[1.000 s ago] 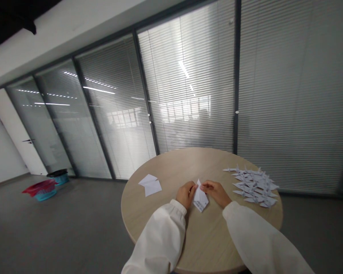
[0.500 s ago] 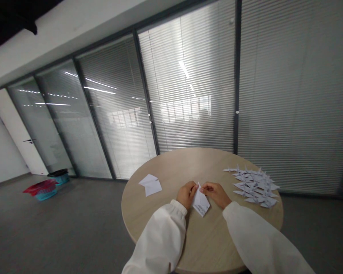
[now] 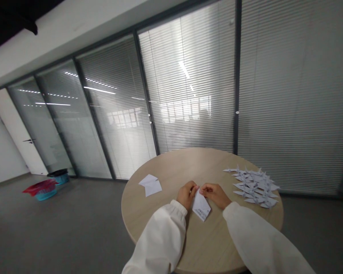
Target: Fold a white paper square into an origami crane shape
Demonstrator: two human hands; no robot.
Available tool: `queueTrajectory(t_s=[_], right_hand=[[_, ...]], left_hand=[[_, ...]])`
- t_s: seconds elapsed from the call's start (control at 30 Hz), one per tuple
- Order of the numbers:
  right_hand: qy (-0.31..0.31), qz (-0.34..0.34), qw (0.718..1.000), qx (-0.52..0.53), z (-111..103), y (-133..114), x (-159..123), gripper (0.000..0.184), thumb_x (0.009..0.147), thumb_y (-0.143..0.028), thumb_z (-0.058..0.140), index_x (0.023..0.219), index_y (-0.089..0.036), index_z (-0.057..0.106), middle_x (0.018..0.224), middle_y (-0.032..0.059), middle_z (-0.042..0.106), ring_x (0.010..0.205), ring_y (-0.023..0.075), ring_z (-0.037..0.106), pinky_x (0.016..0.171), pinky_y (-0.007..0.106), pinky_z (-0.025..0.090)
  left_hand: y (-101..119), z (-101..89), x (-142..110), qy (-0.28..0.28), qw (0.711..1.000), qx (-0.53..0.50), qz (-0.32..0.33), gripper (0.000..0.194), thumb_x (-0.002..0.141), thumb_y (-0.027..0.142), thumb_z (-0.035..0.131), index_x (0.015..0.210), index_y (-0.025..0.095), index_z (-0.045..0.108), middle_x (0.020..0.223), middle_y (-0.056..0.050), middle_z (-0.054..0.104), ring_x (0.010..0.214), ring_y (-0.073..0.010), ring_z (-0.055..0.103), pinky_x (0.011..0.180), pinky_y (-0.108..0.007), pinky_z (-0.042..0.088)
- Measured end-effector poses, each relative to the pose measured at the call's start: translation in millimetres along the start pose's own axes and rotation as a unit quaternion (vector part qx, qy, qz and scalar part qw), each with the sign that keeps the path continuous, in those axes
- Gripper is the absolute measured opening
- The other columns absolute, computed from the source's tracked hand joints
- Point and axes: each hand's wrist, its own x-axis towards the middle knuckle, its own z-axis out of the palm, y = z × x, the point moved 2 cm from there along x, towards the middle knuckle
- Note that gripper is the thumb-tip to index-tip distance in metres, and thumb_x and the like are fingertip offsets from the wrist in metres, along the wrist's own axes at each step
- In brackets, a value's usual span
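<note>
A folded white paper (image 3: pixel 201 207) with faint printing near its lower tip lies on the table under my hands. My left hand (image 3: pixel 187 195) pinches its upper left edge. My right hand (image 3: pixel 214 195) holds its upper right corner with the fingertips. The fingers hide the top of the fold. To the left, a small stack of loose white paper sheets (image 3: pixel 150 187) lies on the round wooden table (image 3: pixel 171 161). To the right, several folded paper cranes (image 3: pixel 254 187) form a heap, out of reach of my fingers.
Glass partitions with slatted blinds run behind the table. A white door (image 3: pixel 17 133) stands at the far left. On the grey floor sit a blue basket with red cloth (image 3: pixel 42 189) and a dark-lidded teal bin (image 3: pixel 58 176).
The folded paper has slid slightly toward me, and its upper tip no longer sticks up above my fingers. Both hands stay on it. The stack and the crane heap have not moved.
</note>
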Motion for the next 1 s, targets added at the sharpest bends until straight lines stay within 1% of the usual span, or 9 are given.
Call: queueTrajectory(t_s=[0.17, 0.33, 0.43, 0.6, 0.73, 0.87, 1.0], right_hand=[[-0.016, 0.014, 0.999, 0.031, 1.6, -2.0, 0.0, 0.029, 0.067, -0.042, 0.061, 0.073, -0.013, 0.062, 0.067, 0.0019, 0.061, 0.063, 0.0142, 0.056, 0.061, 0.026, 0.045], [-0.003, 0.003, 1.000, 0.016, 1.1, -2.9, 0.1, 0.028, 0.067, -0.041, 0.061, 0.070, -0.013, 0.062, 0.064, 0.0014, 0.061, 0.061, 0.0136, 0.055, 0.059, 0.025, 0.044], [-0.008, 0.002, 1.000, 0.008, 2.0, -3.7, -0.5, 0.028, 0.067, -0.041, 0.061, 0.068, -0.013, 0.061, 0.063, 0.0013, 0.061, 0.061, 0.0138, 0.055, 0.059, 0.025, 0.043], [-0.024, 0.009, 1.000, 0.007, 3.9, -4.9, -1.1, 0.027, 0.066, -0.041, 0.061, 0.067, -0.014, 0.061, 0.062, 0.0005, 0.060, 0.061, 0.0137, 0.055, 0.059, 0.025, 0.043], [-0.034, 0.008, 0.999, 0.022, 4.4, -3.9, -0.8, 0.027, 0.066, -0.040, 0.061, 0.069, -0.013, 0.062, 0.063, 0.0007, 0.060, 0.061, 0.0135, 0.055, 0.059, 0.025, 0.043], [-0.057, 0.013, 0.998, 0.000, 5.6, -3.1, -1.2, 0.026, 0.067, -0.039, 0.060, 0.070, -0.013, 0.061, 0.064, 0.0012, 0.061, 0.061, 0.0138, 0.055, 0.058, 0.024, 0.042], [-0.058, 0.008, 0.998, -0.029, 6.1, -4.6, -2.8, 0.025, 0.069, -0.038, 0.059, 0.065, -0.013, 0.059, 0.061, 0.0010, 0.060, 0.059, 0.0136, 0.054, 0.055, 0.024, 0.041]], left_hand=[[0.7, -1.9, -0.1, 0.003, 1.000, 0.009, 0.006, 0.032, 0.084, 0.038, 0.034, 0.071, 0.017, 0.053, 0.065, -0.001, 0.054, 0.063, -0.0113, 0.048, 0.060, -0.022, 0.036], [-2.0, -0.9, 0.8, 0.006, 1.000, -0.010, -0.020, 0.031, 0.083, 0.040, 0.036, 0.073, 0.017, 0.054, 0.064, 0.000, 0.054, 0.063, -0.0111, 0.049, 0.058, -0.021, 0.037], [-2.8, 0.2, 0.9, 0.006, 0.999, -0.018, -0.029, 0.030, 0.082, 0.041, 0.038, 0.074, 0.016, 0.053, 0.065, 0.000, 0.054, 0.063, -0.0110, 0.049, 0.057, -0.021, 0.037], [-1.0, -0.3, 0.2, 0.019, 1.000, 0.003, -0.017, 0.031, 0.083, 0.040, 0.036, 0.070, 0.017, 0.051, 0.062, 0.001, 0.053, 0.060, -0.0107, 0.047, 0.057, -0.021, 0.036], [1.7, -3.6, -0.8, 0.027, 0.999, 0.026, -0.006, 0.032, 0.084, 0.040, 0.034, 0.070, 0.017, 0.051, 0.061, 0.001, 0.051, 0.059, -0.0105, 0.046, 0.056, -0.021, 0.034], [1.8, -6.9, -1.0, 0.049, 0.998, 0.032, -0.015, 0.032, 0.084, 0.041, 0.033, 0.072, 0.017, 0.051, 0.061, 0.001, 0.050, 0.058, -0.0108, 0.046, 0.056, -0.022, 0.034], [-0.9, -5.4, 0.1, 0.054, 0.998, 0.033, -0.023, 0.032, 0.084, 0.041, 0.033, 0.071, 0.017, 0.050, 0.060, 0.001, 0.050, 0.058, -0.0109, 0.046, 0.057, -0.022, 0.034]])
